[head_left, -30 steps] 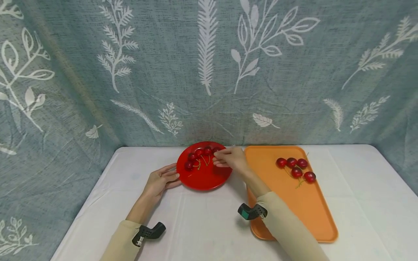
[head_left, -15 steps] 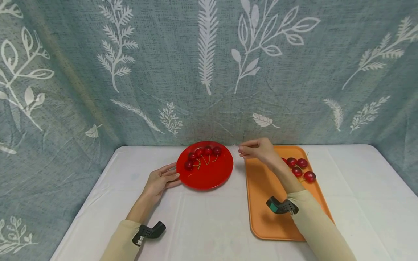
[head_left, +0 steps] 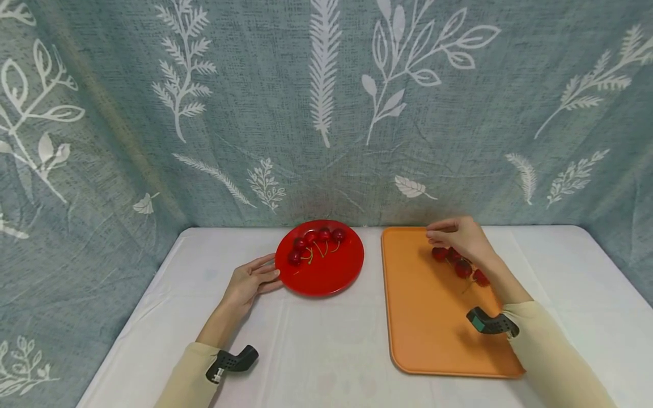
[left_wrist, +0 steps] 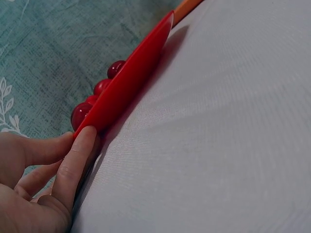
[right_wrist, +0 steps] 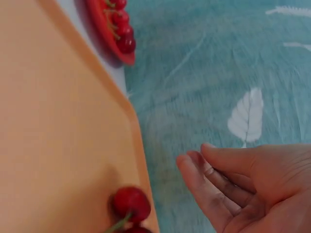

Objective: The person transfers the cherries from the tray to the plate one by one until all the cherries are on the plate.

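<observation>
The left hand (head_left: 246,284) pinches the plate (head_left: 326,277), likely for steadiness; the right hand (head_left: 461,239) has bare, narrowly parted fingers (right_wrist: 197,187) near cherries (right_wrist: 132,204).

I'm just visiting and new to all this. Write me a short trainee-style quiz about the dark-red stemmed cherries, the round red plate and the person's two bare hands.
1. Count: in the head view, how many dark-red stemmed cherries lie on the round red plate?
2. True or false: the person's bare right hand is touching that plate.
3. Choose one: the person's bare left hand is holding (a) a cherry stem, (b) the plate's rim, (c) the other hand.

Key:
1. Five.
2. False; it is apart from the plate, over by the rectangular orange tray.
3. b.
</observation>
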Demonstrator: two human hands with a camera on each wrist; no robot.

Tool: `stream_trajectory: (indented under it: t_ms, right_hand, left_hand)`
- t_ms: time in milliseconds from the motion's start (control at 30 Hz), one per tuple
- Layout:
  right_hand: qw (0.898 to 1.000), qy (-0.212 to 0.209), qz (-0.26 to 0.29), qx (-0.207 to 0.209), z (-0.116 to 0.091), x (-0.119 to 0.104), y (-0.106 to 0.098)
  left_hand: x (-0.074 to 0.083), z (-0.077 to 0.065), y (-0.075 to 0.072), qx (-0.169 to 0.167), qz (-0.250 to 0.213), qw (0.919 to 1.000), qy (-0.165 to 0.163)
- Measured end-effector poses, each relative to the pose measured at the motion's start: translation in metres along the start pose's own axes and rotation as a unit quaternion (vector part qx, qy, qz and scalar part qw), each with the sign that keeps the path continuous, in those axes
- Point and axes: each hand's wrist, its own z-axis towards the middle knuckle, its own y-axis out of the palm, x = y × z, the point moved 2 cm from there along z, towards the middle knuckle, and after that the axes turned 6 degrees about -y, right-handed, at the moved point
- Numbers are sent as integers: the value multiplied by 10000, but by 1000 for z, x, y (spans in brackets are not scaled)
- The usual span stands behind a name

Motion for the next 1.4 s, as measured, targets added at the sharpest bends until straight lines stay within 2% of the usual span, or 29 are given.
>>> stream_trajectory:
  t_ms: [133,300,467,567,767,933,1200,1300,1400]
  right_hand:
    - [9996,193,-134,130,-9,10,-9]
    - [9987,421,-171,227,-19,17,-11]
    - [9981,386,-442,207,-30,17,-8]
    - [9959,312,-805,252,-37,19,-3]
    - [9804,353,-1887,434,-47,21,4]
    - [9719,354,-2225,685,-46,22,4]
    - [9485,-84,-2945,1165,-41,18,5]
    - [9445,-110,-3078,1141,-38,16,6]
    - [9429,48,-3176,999,-35,16,7]
  left_hand:
    - [0,0,-1,60,17,10000,-29]
    - [-1,1,0,65,60,10000,-38]
    - [0,0,0,62,60,10000,-34]
    - [1,0,-1,60,34,10000,-6]
    - [0,0,-1,-16,5,10000,48]
    - [-1,1,0,6,36,10000,55]
    - [1,0,1,11,48,10000,25]
    - [1,0,1,28,65,10000,19]
    - [1,0,1,41,47,10000,14]
